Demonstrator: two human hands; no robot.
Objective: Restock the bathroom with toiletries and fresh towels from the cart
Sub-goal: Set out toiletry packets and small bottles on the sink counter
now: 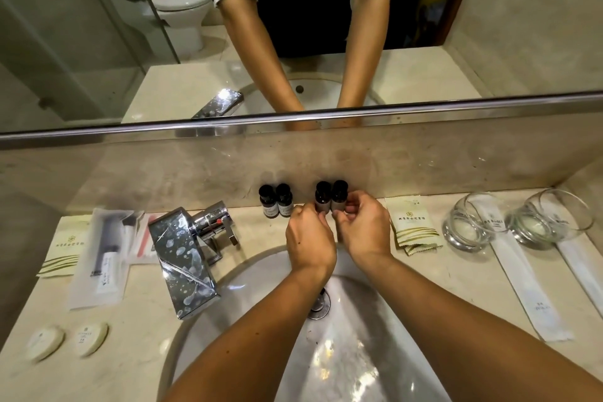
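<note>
head view: both hands reach over the sink (pixel 228 284) to a pair of small dark bottles standing upright against the backsplash. the left hand (pixel 310 238) pinches the bottle on the faucet side (pixel 323 196) with its fingertips, and the right hand (pixel 365 228) curls thumb and fingers round its neighbour (pixel 338 195); the two bottles touch. the narrow fingertip grip low on each body looks meant for nudging them into line and turning their labels outward, judging from how the other pair (pixel 275 201) already stands side by side, nearer the faucet (pixel 186 254), labels facing the room.

the spread around the faucet reads as deliberate, each kind of item with its own spot on the counter. on the far side of the faucet from the hands lie a clear sleeve holding a dark razor and a small tube (pixel 101 254), a cream sachet (pixel 63 246) partly under it, and two round wrapped soaps (pixel 67 341) toward the counter's front edge. beyond the hands, away from the faucet, lies a stack of cream sachets (pixel 412 222), then two glass tumblers (pixel 518 217), each with a long white paper sleeve propped in it.

the sachets carry a flower emblem, a line of chinese characters and wavy gold stripes; the characters are too small to read. the bottle labels and soap printing are likewise illegible. in the mirror (pixel 98 42), reversed white lettering shows on the black shirt; only fragments such as "already know" and "the person" can be made out. no towels are in view.
</note>
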